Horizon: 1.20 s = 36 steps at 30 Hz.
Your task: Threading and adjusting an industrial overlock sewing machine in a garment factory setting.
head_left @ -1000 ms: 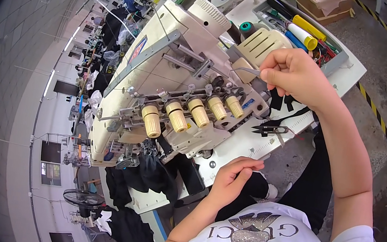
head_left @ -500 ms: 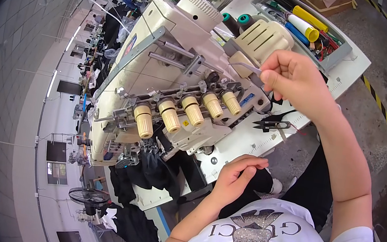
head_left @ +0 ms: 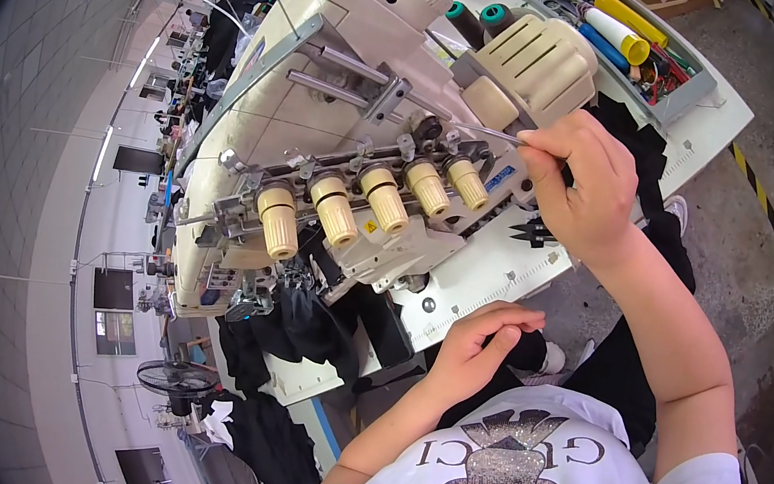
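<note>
Near the centre of the view, at about two o'clock, right hand (head_left: 586,187) hovering against the side of the large cream-coloured industrial sewing machine (head_left: 325,121), fingers pinched together on a thin silver metal tool, likely tweezers (head_left: 485,133), its tip pointing toward ten o'clock at the machine's threading parts. Just below that tip, sitting in a slanted row running from eight o'clock to two o'clock, four cream cylindrical tension knobs (head_left: 363,203). At about five o'clock from the knobs, left hand (head_left: 477,343) resting at the front edge of the white table (head_left: 493,274), fingers loosely curled and partly together, gripping nothing that can be made out, touching dark cloth at the table edge. Lying on the table between the two hands, small black thread snips (head_left: 532,232). Hanging under the machine toward seven o'clock, bunched black fabric (head_left: 304,315). Up at one o'clock, sitting at the far table corner, grey tray of thread tubes in yellow, white and blue (head_left: 633,33). Stretching away at nine o'clock, long factory aisle with a standing fan (head_left: 175,378) on the floor.
</note>
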Each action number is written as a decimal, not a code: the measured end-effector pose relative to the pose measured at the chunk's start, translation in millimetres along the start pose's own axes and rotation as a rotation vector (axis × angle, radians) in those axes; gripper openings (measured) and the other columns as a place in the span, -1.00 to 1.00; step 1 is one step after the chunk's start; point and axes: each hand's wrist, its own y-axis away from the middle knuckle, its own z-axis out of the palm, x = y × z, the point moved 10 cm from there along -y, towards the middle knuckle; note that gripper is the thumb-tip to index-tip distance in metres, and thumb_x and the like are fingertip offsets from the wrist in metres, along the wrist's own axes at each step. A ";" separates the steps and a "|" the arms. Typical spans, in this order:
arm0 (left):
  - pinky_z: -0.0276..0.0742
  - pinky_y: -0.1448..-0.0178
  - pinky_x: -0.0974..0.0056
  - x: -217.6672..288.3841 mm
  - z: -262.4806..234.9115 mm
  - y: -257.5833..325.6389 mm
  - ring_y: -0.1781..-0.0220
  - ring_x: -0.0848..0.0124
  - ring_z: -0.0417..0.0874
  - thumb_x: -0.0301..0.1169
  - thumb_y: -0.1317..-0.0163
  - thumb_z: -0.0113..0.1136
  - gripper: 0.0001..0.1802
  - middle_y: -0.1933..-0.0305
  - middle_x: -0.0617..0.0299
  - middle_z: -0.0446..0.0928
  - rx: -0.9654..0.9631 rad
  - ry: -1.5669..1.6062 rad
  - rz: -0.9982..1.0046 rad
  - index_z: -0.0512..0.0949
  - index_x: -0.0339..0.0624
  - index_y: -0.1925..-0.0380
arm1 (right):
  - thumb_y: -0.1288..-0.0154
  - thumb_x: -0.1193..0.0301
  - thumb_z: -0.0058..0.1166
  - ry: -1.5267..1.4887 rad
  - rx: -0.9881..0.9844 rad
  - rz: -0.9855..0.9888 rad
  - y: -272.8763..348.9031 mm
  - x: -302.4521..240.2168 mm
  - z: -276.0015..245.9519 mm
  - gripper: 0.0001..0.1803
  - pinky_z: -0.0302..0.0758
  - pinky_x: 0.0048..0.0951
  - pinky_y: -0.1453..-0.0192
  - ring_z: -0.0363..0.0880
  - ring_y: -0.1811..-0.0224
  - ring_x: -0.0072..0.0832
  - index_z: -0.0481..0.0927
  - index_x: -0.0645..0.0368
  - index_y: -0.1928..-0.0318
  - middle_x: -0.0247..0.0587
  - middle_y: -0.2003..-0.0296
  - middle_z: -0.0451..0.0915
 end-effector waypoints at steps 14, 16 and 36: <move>0.44 -0.19 0.30 1.2 4.2 0.1 -0.03 0.34 0.59 -0.37 -0.49 -0.02 -0.68 0.04 0.10 0.60 -0.013 0.009 -0.004 0.56 -0.34 -0.08 | 0.02 0.59 0.35 0.107 0.020 -0.102 7.1 -3.0 2.1 -0.76 0.43 -0.44 0.51 0.50 0.54 -0.34 0.60 0.22 0.29 -0.23 0.50 0.49; 0.48 -0.13 0.32 2.1 2.1 0.1 0.03 0.34 0.63 -0.35 -0.48 0.01 -0.70 0.08 0.13 0.64 0.023 0.007 0.011 0.59 -0.27 -0.04 | 0.03 0.59 0.36 0.113 0.013 -0.102 8.2 -1.9 3.1 -0.75 0.44 -0.43 0.50 0.50 0.54 -0.33 0.61 0.21 0.29 -0.23 0.49 0.50; 0.46 -0.16 0.31 -5.1 4.8 0.7 -0.01 0.35 0.61 -0.35 -0.49 0.00 -0.69 0.06 0.12 0.62 -0.005 0.021 -0.014 0.57 -0.29 -0.06 | -0.06 0.61 0.28 0.047 -0.109 0.067 14.0 16.0 1.5 -0.79 0.46 -0.44 0.46 0.52 0.51 -0.35 0.61 0.25 0.24 -0.21 0.46 0.52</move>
